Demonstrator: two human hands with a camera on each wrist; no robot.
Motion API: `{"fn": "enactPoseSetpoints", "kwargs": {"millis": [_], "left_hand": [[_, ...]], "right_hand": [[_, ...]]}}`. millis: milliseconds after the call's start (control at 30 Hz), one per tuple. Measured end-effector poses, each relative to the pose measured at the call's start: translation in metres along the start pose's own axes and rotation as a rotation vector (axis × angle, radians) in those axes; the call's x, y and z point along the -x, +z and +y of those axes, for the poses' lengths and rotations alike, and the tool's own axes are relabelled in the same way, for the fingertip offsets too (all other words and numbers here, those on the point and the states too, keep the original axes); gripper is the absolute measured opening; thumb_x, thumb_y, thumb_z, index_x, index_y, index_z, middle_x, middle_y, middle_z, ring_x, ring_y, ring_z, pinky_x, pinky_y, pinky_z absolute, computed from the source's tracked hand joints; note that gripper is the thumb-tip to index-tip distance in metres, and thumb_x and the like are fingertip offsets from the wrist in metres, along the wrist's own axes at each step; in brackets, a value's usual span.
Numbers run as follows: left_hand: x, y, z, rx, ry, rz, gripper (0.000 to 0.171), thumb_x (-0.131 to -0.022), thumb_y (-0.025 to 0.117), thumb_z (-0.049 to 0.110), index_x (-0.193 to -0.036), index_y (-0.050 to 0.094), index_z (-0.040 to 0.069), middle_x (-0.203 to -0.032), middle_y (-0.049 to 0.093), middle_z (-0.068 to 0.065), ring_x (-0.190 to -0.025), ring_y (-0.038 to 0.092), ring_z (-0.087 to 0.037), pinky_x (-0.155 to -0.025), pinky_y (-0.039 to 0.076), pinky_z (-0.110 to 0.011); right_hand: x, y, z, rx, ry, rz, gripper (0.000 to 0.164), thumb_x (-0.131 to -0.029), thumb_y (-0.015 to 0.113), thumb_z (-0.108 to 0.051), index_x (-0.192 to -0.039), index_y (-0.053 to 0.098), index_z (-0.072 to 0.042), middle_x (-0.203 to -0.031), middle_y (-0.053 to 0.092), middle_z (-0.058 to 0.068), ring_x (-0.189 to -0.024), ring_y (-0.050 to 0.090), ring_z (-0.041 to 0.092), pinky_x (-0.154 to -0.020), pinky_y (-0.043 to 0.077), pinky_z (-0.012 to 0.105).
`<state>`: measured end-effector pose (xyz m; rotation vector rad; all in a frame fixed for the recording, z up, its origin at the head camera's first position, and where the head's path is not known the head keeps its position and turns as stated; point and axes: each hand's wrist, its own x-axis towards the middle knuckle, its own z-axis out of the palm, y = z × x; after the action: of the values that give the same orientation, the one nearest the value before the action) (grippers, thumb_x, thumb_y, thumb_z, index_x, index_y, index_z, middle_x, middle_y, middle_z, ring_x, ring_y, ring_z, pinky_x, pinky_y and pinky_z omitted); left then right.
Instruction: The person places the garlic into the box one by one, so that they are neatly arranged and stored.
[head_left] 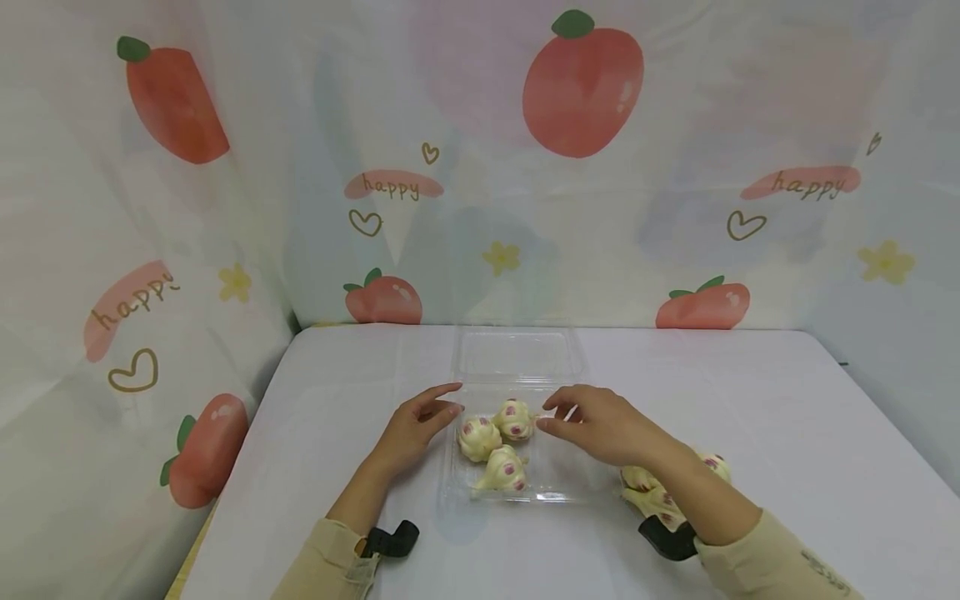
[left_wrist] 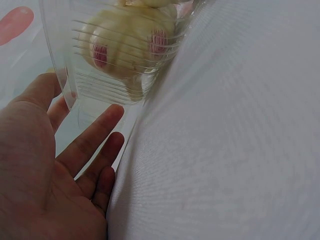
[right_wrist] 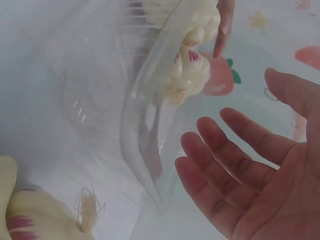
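Observation:
A clear plastic clamshell box [head_left: 573, 479] lies on the table with its lid [head_left: 517, 354] folded back. Grouped in its left half are three garlic bulbs, pale with purple patches: one at left [head_left: 478, 439], one farther back [head_left: 514, 418], one in front [head_left: 502, 472]. Beside the box's left wall is my left hand [head_left: 415, 429]; in the left wrist view its thumb and a finger reach the box's corner, though contact is hard to tell. My right hand [head_left: 600, 423] hovers over the right half, fingers loosely bent and holding nothing.
More garlic bulbs [head_left: 716, 467] lie on the table right of the box, partly hidden by my right forearm. A white cloth [head_left: 337, 367] covers the table. A printed curtain [head_left: 465, 100] with fruit pictures hangs behind and at the sides.

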<state>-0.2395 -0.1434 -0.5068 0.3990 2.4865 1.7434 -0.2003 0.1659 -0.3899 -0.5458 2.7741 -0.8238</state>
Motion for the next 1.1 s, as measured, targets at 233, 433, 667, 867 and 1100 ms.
{"fn": "enactPoseSetpoints", "kwargs": {"millis": [233,433,667,867,1100], "left_hand": [[-0.001,-0.001,-0.001,0.0,0.001,-0.002,0.046,-0.1,0.069,0.039,-0.145,0.061,0.031,-0.119,0.077,0.002,-0.115,0.07,-0.017,-0.108,0.048,-0.05],[-0.002,-0.001,-0.002,-0.003,0.001,-0.003,0.046,-0.101,0.068,0.039,-0.145,0.061,0.031,-0.119,0.077,0.003,-0.115,0.07,-0.017,-0.107,0.048,-0.05],[-0.001,-0.002,0.0,-0.011,-0.007,-0.002,0.045,-0.101,0.068,0.038,-0.145,0.061,0.031,-0.12,0.076,0.003,-0.116,0.069,-0.016,-0.108,0.048,-0.05],[-0.001,-0.002,0.0,-0.01,-0.004,-0.002,0.046,-0.101,0.068,0.039,-0.146,0.06,0.031,-0.12,0.076,0.004,-0.116,0.069,-0.017,-0.108,0.048,-0.051],[0.0,-0.002,0.001,-0.015,-0.011,0.004,0.046,-0.101,0.068,0.039,-0.145,0.061,0.031,-0.12,0.076,0.003,-0.116,0.069,-0.017,-0.108,0.047,-0.052]], "right_hand": [[0.002,-0.007,0.004,0.013,-0.009,0.015,0.042,-0.098,0.069,-0.047,-0.123,0.07,-0.014,-0.105,0.069,-0.004,-0.101,0.064,0.015,-0.082,0.052,0.036],[0.005,-0.014,0.009,0.02,-0.013,0.029,0.043,-0.097,0.07,-0.046,-0.125,0.07,-0.014,-0.112,0.07,-0.001,-0.104,0.063,0.017,-0.085,0.052,0.038],[0.011,-0.02,0.015,0.03,-0.023,0.052,0.043,-0.097,0.071,-0.045,-0.127,0.069,-0.015,-0.122,0.07,0.003,-0.109,0.064,0.024,-0.089,0.053,0.043],[0.017,-0.026,0.02,0.04,-0.021,0.066,0.045,-0.096,0.072,-0.045,-0.129,0.068,-0.015,-0.122,0.07,0.004,-0.111,0.064,0.025,-0.09,0.053,0.044],[0.023,-0.031,0.029,0.073,-0.034,0.088,0.046,-0.095,0.074,-0.043,-0.13,0.068,-0.015,-0.12,0.071,0.004,-0.113,0.065,0.027,-0.092,0.053,0.046]]}}
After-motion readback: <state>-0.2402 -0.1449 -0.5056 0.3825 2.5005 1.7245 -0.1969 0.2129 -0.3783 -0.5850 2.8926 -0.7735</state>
